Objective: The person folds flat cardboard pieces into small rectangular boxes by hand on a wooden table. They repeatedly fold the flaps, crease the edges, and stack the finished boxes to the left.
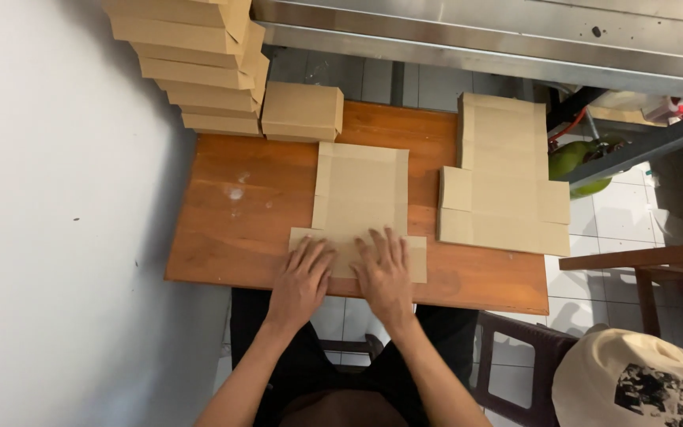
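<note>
— What do we have in the way of boxes here?

— A stack of folded cardboard boxes [199, 59] against the white wall [49, 221] at the far left corner of the table [231, 237], and one more closed box [302, 111] just beside it. All are shut, so we cannot tell whether anything is inside.

— And under our hands?

— A flat cardboard blank [361, 190], unfolded, lying in the middle of the table with its near flaps at the front edge. Our left hand [302, 281] and right hand [385, 273] both lie open, palms down and fingers spread, pressing on the near strip of the blank — gripping nothing.

— Anything else flat?

— A pile of flat blanks [503, 178] to the right, well apart from ours, its right edge overhanging the table.

— What can't we make out?

— The top of the stack is cut off by the frame. Below the steel counter [484, 35] at the back, a green object [583, 162] is mostly hidden behind a dark bar. At the lower right, a person's light cap [634, 379] is cut off at the corner.

— Room to move?

— Bare wood lies left of the blank, marked with pale smudges, and a narrow strip between the blank and the pile. The wall closes the left side; a wooden chair [650, 273] and a dark stool [515, 356] stand at the right over the tiled floor.
</note>
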